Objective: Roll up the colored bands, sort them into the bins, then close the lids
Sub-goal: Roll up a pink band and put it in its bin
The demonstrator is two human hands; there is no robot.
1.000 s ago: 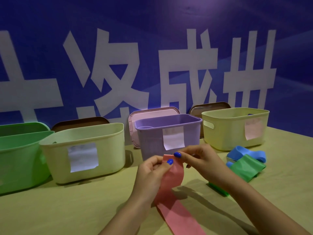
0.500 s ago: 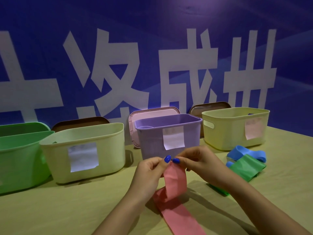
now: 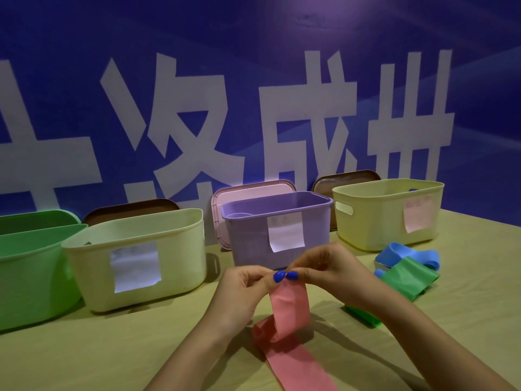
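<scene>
Since a second ago: both hands have dropped lower and drawn together until the two thumbnails touch; the pink strip hangs shorter and its lower part now lies buckled on the table.

Head view, left hand (image 3: 245,286): curled around the top end of the pink band (image 3: 290,309), thumb and fingers pinching it.

Head view, right hand (image 3: 324,268): curled the same way, gripping that same top edge from the other side.

Pink band: held up just in front of the purple bin (image 3: 277,230); it drops from the fingers, folds once on the table (image 3: 98,354), then runs flat toward the person and out of view at the bottom.

Waiting bands: a blue band (image 3: 406,253) and a green band (image 3: 408,277) lie overlapping on the table to the right, in front of the far yellow bin (image 3: 386,213).

Bins: green bin (image 3: 25,266) at far left, cream bin (image 3: 135,258) next to it, then purple, then yellow; all are uncovered and each wears a paper label too blurred to read.

Lids: a pink lid (image 3: 248,190) and two brown ones stand propped behind the bins.

Step in hand, as I judge it: starting the roll at the top end.

Doing it well: keep the first turn tight and square to the strip's edges, let the slack feed up evenly, and flatten the buckle on the table so the roll does not wander sideways.
</scene>
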